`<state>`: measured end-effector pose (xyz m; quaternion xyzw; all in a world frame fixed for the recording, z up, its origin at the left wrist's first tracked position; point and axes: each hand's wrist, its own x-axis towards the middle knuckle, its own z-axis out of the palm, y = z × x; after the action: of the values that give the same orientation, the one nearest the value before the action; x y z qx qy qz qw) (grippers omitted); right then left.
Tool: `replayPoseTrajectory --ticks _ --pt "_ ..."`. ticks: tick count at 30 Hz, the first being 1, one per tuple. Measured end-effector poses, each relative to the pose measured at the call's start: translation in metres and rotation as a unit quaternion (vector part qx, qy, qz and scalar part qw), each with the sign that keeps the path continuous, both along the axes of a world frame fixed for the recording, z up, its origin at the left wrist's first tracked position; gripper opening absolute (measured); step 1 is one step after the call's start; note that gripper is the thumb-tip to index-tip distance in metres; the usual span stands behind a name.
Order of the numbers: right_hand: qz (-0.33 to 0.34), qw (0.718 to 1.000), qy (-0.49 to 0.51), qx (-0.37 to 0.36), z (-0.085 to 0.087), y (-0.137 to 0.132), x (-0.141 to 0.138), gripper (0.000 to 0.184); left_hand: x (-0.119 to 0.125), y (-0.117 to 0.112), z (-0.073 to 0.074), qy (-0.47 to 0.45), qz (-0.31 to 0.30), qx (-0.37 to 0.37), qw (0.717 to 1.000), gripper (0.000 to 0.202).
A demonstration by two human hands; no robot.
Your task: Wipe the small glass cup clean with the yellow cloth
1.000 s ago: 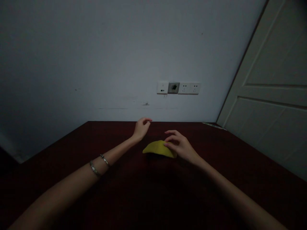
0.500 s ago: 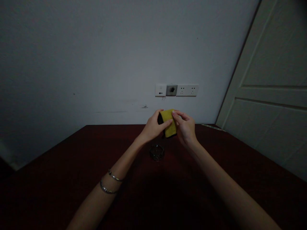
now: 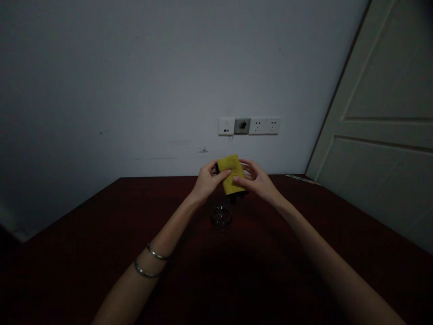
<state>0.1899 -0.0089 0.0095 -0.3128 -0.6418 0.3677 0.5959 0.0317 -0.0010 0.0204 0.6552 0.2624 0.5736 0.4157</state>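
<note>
Between both hands a small folded yellow cloth (image 3: 232,164) with dark edging or backing is held up above the table. My left hand (image 3: 209,181) grips its left side, thumb pressed on the yellow face and fingers behind. On the right side my right hand (image 3: 256,177) closes on it too, thumb on the lower front and fingers curled around the far edge. Dark material hangs from the cloth's lower edge; what it is cannot be made out. Below the hands a clear glass ashtray (image 3: 221,218) stands on the table, apart from both hands.
The dark red table (image 3: 162,198) reaches back to a pale wall (image 3: 152,90). A row of sockets and switches (image 3: 248,126) is set in the wall behind my hands. A panelled door (image 3: 382,126) rises at the right. The light is dim.
The cloth has shifted slightly left and turned its yellow face more towards me. My right thumb has moved from its top corner down to the lower front. The ashtray has stayed in place.
</note>
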Motion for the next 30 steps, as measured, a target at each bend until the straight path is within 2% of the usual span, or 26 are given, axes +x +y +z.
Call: replayPoseTrajectory --ticks 2,5,10,12,15,20,22,26,30 --pt "0.032 0.999 -0.024 -0.009 -0.002 -0.002 -0.001 0.060 -0.001 -0.001 -0.001 -0.021 0.005 0.001 1.000 0.032" --pt "0.041 0.998 -0.057 -0.006 -0.003 -0.003 -0.001 0.056 -0.003 0.000 -0.003 -0.022 0.005 0.003 1.000 0.033" --pt "0.002 0.997 -0.081 0.004 -0.002 0.000 0.010 0.049 -0.008 0.007 -0.003 0.045 -0.011 0.014 0.999 0.044" --pt "-0.016 0.998 -0.064 -0.007 0.000 0.003 0.015 0.050 -0.012 0.011 -0.008 0.072 -0.035 0.017 0.997 0.052" --pt "-0.059 0.997 -0.014 -0.044 0.002 0.009 0.023 0.054 -0.020 0.018 -0.031 0.135 -0.033 -0.039 0.990 0.065" --pt "-0.118 0.987 0.047 -0.101 0.002 0.015 0.032 0.050 -0.045 0.021 -0.091 0.243 -0.042 -0.096 0.964 0.073" --pt "-0.128 0.984 0.071 -0.105 0.001 0.016 0.034 0.049 -0.056 0.017 -0.109 0.295 -0.038 -0.104 0.949 0.081" --pt "-0.132 0.980 0.091 -0.119 -0.002 0.016 0.036 0.047 -0.067 0.004 -0.123 0.378 -0.034 -0.107 0.919 0.095" --pt "-0.132 0.979 0.097 -0.119 -0.003 0.016 0.036 0.041 -0.063 -0.007 -0.127 0.386 0.000 -0.060 0.920 0.093"
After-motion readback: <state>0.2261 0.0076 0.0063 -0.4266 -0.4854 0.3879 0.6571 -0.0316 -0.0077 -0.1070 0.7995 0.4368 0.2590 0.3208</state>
